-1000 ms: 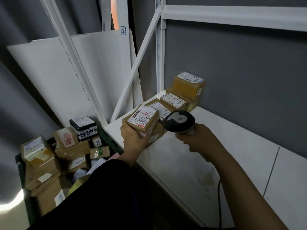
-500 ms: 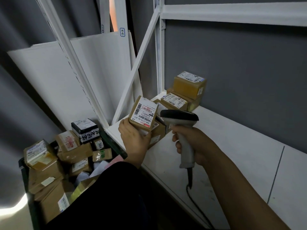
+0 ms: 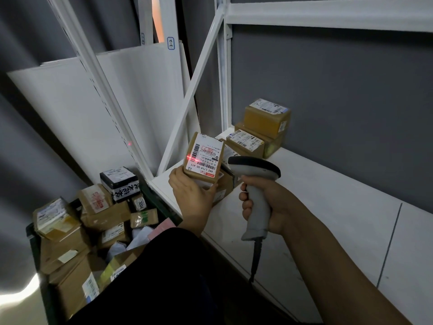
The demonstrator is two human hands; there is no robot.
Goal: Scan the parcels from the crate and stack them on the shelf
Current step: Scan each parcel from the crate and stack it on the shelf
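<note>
Your left hand (image 3: pixel 189 195) grips the parcel (image 3: pixel 203 160) from below, over the shelf's (image 3: pixel 328 207) front-left corner. Its long axis runs 6 to 12 o'clock and its label faces you. At its 3 o'clock, your right hand (image 3: pixel 276 202) is wrapped round the scanner (image 3: pixel 255 170), whose head aims toward 9. The red beam crosses the label. The crate (image 3: pixel 30 232) sits at 8 o'clock.

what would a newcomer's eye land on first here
The red scan line glows across the label of the small parcel, which the left hand holds up at the front corner of the shelf. Just right of it, the right hand grips a grey scanner aimed at that label. Lower left, a dark crate is heaped with more parcels.
</note>
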